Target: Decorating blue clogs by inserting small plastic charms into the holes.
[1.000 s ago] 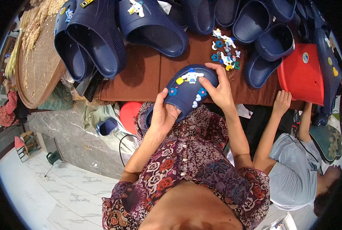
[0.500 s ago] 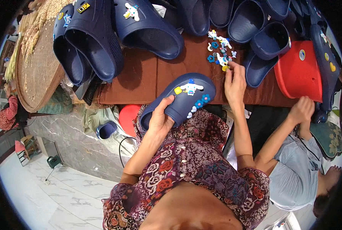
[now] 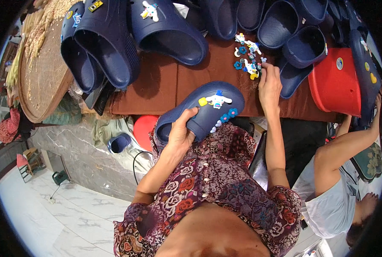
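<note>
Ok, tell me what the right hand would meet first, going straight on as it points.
Probably the loose charms just ahead; whether the right hand already touches one is unclear.

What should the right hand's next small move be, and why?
I'd likely have the right hand pinch the small pale charm: its fingertips look right beside it, though contact is unclear, and the left hand holds the navy clog.
</note>
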Motion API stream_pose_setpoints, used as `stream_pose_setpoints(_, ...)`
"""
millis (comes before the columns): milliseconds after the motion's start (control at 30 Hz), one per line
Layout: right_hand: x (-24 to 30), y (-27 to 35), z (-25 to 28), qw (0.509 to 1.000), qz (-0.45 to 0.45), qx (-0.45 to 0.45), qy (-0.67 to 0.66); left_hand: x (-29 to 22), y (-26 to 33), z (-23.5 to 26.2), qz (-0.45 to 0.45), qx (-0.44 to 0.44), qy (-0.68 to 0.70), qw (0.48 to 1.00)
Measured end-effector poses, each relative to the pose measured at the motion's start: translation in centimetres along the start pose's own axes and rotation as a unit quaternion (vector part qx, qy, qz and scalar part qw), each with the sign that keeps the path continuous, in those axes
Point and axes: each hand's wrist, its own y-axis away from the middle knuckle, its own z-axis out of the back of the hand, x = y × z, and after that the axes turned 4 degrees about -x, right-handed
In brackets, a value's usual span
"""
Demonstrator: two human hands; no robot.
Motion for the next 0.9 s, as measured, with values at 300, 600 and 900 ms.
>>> stream_pose_setpoints(300, -1.3, -1.6, -1.0, 0.996, 0.011, 0.046, 0.079, 0.2, 0.3, -0.2, -0.005, -0.001, -0.014, 1.0)
stream_pose_setpoints(600, 3.0, -1.7, 2.7, 0.997, 0.005, 0.062, -0.05, -0.3, 0.9, -1.0, 0.018, 0.023, -0.032, 0.999)
stream_pose_setpoints(900, 11.3, -1.2, 5.7, 0.873, 0.06, 0.354, -0.329, 0.5, 0.4, -0.4, -0.045, 0.085, -0.09, 0.991)
